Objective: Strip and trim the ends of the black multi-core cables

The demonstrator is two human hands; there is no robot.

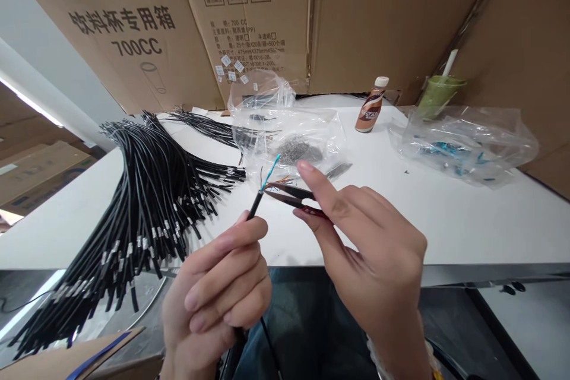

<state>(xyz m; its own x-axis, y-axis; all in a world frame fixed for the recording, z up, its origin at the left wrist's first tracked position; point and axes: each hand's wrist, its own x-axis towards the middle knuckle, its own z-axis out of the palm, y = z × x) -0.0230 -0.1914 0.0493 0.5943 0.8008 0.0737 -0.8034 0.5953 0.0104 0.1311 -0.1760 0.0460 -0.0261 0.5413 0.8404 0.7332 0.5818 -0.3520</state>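
A black cable with a peeled end, and a dark pointed tool beside it.
The black cable (254,206) is raised off the table, tilted, with its end pointing up and to the right. Its round jacket stops at a cut edge, from which the thin inner wires spread out. The turquoise wires (271,173) stand up together in a narrow bunch; one dark strand rises at their left, and orange-brown wires bend to the right. The dark pointed tool (294,190) comes from the right, nearly level, its two slim arms apart, with red on the rear part. Its tips reach the jacket's edge; whether they touch the wires, I cannot tell.
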